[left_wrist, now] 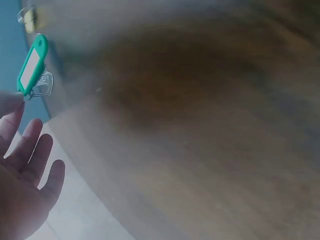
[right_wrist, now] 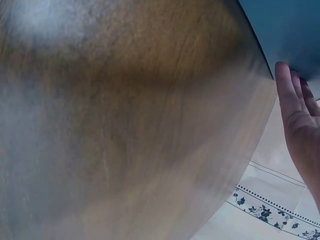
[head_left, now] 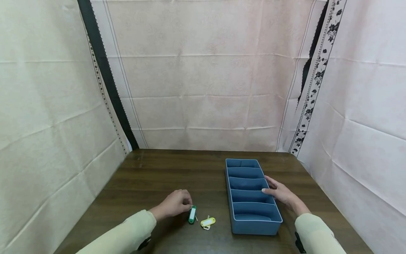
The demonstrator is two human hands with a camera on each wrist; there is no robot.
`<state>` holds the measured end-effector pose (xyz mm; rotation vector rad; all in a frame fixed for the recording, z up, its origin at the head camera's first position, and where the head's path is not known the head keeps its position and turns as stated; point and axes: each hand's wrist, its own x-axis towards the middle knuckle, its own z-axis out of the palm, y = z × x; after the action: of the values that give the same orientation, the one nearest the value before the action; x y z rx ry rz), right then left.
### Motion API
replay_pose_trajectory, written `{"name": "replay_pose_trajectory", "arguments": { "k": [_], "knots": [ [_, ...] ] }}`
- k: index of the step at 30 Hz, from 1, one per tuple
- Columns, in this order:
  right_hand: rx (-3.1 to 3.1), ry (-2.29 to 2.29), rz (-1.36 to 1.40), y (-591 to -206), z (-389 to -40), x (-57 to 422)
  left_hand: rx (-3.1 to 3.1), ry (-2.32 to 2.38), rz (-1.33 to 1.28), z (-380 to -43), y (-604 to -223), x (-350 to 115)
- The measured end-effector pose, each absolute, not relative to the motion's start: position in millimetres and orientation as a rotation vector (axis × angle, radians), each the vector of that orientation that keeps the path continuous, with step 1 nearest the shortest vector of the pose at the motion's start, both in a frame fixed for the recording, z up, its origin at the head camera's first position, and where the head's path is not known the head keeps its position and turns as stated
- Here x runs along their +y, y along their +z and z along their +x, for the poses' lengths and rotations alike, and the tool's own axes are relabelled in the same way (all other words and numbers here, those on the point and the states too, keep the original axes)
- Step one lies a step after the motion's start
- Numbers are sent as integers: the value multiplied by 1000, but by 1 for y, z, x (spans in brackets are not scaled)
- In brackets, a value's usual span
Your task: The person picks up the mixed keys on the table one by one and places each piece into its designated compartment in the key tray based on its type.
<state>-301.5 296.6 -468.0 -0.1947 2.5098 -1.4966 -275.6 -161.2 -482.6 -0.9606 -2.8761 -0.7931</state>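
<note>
My left hand point(head_left: 176, 204) pinches one end of a green key tag point(head_left: 192, 215) with a white label. In the left wrist view the green key tag point(left_wrist: 33, 65) hangs from the thumb and forefinger, its metal ring beside it, while the other fingers spread apart. A yellow key tag point(head_left: 207, 222) with a ring and key lies on the table just right of it. My right hand point(head_left: 281, 193) holds the right wall of a blue divided box point(head_left: 253, 227), thumb over the rim and fingers along the outside. In the right wrist view those fingers point(right_wrist: 285, 90) lie against the outer wall.
The box has several compartments in a row, running away from me. It stands on the right half of a dark wooden table point(head_left: 158, 165). White cloth curtains point(head_left: 203, 77) surround the table at the back and on both sides.
</note>
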Motion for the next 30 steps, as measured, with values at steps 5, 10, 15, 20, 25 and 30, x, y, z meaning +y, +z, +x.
{"name": "replay_pose_trajectory", "arguments": {
  "k": [5,10,15,20,25,30],
  "knots": [
    [2509,-1475,-218,-466,-305,302,-2806,-964,-933,-281,-470,-155],
    [2489,-1496,-231,-465,-305,305,-2725,-1123,-892,-288,-455,-146],
    [2461,-1528,-210,-465,-306,305,-2676,-1264,-858,-295,-442,-134],
    [2451,-1530,-206,-465,-306,304,-2657,-1369,-847,-298,-433,-118],
    [2468,-1504,-216,-464,-306,303,-2639,-1451,-839,-300,-428,-98],
    [2479,-1474,-229,-465,-307,305,-2638,-1508,-818,-302,-425,-78]
  ]
}}
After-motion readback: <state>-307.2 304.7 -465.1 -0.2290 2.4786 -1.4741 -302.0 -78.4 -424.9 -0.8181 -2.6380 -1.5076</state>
